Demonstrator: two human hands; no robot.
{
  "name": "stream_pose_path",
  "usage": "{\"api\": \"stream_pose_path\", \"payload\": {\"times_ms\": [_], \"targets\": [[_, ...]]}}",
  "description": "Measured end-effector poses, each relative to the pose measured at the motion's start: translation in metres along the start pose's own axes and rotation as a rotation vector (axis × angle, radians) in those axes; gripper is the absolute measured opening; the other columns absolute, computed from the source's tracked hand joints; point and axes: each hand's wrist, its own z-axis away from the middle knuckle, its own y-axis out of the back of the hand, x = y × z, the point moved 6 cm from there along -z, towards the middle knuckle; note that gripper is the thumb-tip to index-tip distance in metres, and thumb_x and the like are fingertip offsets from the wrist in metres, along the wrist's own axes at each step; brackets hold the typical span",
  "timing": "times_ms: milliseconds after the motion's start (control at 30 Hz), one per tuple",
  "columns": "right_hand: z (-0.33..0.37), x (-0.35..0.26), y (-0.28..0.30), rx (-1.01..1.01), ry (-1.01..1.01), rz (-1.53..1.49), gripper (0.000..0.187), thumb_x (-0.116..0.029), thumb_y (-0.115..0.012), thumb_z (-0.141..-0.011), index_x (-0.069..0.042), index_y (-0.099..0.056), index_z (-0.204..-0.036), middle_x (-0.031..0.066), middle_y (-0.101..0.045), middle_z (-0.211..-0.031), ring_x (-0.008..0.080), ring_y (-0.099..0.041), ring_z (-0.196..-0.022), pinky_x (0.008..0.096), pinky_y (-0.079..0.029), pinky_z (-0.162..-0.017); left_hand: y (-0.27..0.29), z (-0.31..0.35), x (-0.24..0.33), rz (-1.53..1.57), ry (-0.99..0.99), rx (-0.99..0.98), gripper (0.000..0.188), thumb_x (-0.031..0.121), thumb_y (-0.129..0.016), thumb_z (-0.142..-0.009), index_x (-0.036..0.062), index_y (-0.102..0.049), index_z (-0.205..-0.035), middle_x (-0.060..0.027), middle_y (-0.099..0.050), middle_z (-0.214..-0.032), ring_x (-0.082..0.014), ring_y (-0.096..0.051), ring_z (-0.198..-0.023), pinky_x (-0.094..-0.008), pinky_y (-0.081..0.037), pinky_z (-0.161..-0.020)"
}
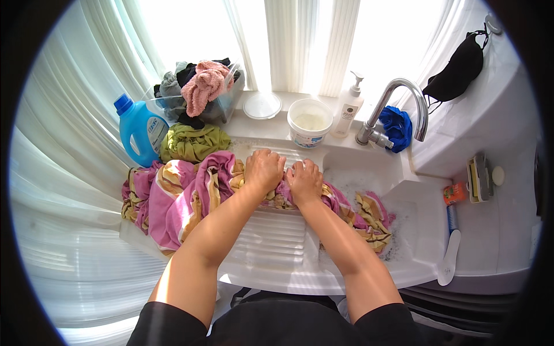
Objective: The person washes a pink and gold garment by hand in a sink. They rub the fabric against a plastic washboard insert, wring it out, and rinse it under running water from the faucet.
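Note:
A large pink cloth with yellow-brown patterning [170,199] lies bunched across the ribbed washboard [268,239] of a white laundry sink. Its right end trails down into the basin [404,222], where suds show on the water. My left hand [265,171] is closed on the cloth at the upper part of the washboard. Close beside it, my right hand [304,181] grips the same cloth, fingers curled over it. Between the two hands only a short stretch of fabric shows.
Left of the sink stand a blue detergent bottle [138,132], a green bundled cloth [193,142] and a clear bin [234,95] of clothes. Along the back are a white tub [310,123], its lid [262,106], a pump bottle [348,109] and a curved faucet [398,86]. A white brush [449,259] lies right.

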Motion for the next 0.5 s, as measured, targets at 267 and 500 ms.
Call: {"api": "stream_pose_path", "payload": {"times_ms": [267, 500], "targets": [[0.125, -0.035, 0.102, -0.098, 0.428, -0.274, 0.045, -0.037, -0.069, -0.073, -0.012, -0.064, -0.11, 0.0055, -0.061, -0.107, 0.0243, -0.055, -0.104, 0.0502, -0.032, -0.098, 0.073, 0.146, 0.027, 0.038, -0.613, -0.026, 0.045, 0.049, -0.067, -0.084, 0.0169, -0.067, -0.116, -0.0079, -0.063, -0.103, -0.0294, -0.059, -0.107, -0.0479, -0.032, -0.103], [0.026, -0.004, 0.01, -0.126, 0.091, -0.12, 0.018, -0.028, -0.058, -0.083, -0.011, -0.062, -0.088, 0.0082, -0.062, -0.094, 0.0297, -0.057, -0.087, 0.0466, -0.04, -0.083, 0.007, 0.037, 0.015, 0.064, -0.148, -0.074, 0.022, 0.024, -0.058, -0.084, 0.0081, -0.065, -0.071, -0.0166, -0.066, -0.088, -0.0329, -0.062, -0.084, -0.0471, -0.042, -0.078]]}}
